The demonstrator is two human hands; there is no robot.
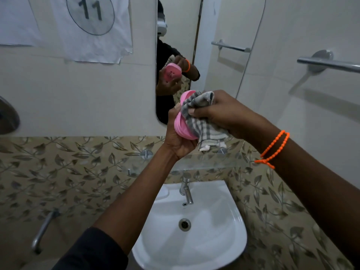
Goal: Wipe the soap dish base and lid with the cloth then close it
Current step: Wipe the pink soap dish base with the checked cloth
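Left hand (178,138) grips pink soap dish part (182,121) from below; right hand (224,112) clenched on checked cloth (200,123), pressed inside, above sink (231,246).

The soap dish (182,121) is showing bright pink, with paler pink ridges running along its edge; the cloth (202,121) is showing a grey-and-white check, with a pale pinkish tag at its lower corner; the wristband (273,149) on the right forearm is glowing orange, beaded in two strands; the sleeve (93,250) on the left arm is appearing black; the sink (229,227) is gleaming white; the lower wall tiles (68,172) are showing beige with a grey-brown leaf-and-vine pattern; the upper wall (78,98) is looking plain cream; the paper sheet (91,30) is showing white with a dark circled "11"; the towel rail (329,63) is shining silver.
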